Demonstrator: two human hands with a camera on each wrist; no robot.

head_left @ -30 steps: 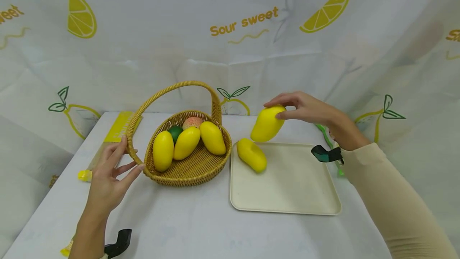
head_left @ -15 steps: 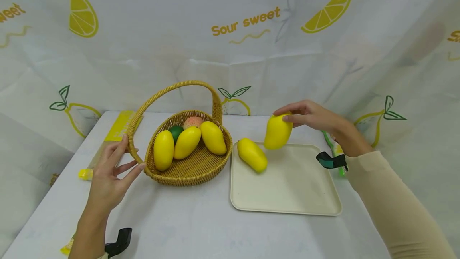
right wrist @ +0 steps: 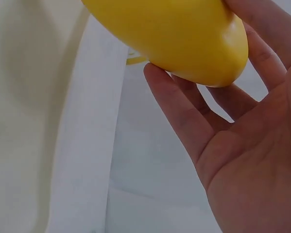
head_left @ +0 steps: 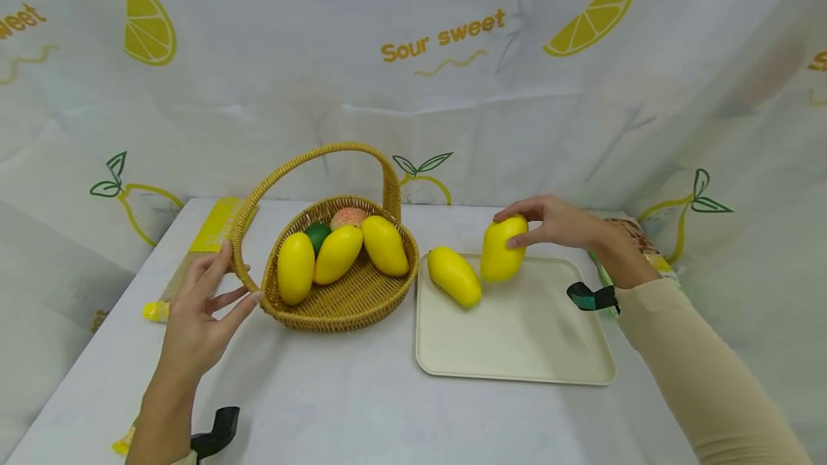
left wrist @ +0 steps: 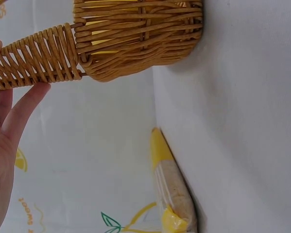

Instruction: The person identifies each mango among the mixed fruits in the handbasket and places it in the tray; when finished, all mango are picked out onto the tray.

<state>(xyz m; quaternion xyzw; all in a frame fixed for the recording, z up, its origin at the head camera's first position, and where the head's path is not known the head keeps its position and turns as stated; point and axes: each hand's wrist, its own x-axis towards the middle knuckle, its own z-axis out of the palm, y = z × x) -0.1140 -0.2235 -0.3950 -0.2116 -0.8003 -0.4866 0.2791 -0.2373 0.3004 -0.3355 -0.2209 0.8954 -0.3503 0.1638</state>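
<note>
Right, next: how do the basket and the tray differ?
The basket is woven and golden-brown; the tray is smooth and cream. The basket has an arched handle, the tray none. The basket holds three yellow fruits, a green one and a pinkish one; the tray bears one yellow fruit. Both bear yellow fruit.

Left hand (left wrist: 3, 138) round basket handle (left wrist: 38, 56)

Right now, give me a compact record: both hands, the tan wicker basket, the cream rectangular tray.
Left hand: pinches the woven basket handle
Right hand: holds a smooth yellow oval fruit at the tray's far edge; contact unclear
Basket: three yellow oval fruits, one dark green fruit, one pinkish round fruit
Tray: another yellow oval fruit lying by its far left corner
</note>
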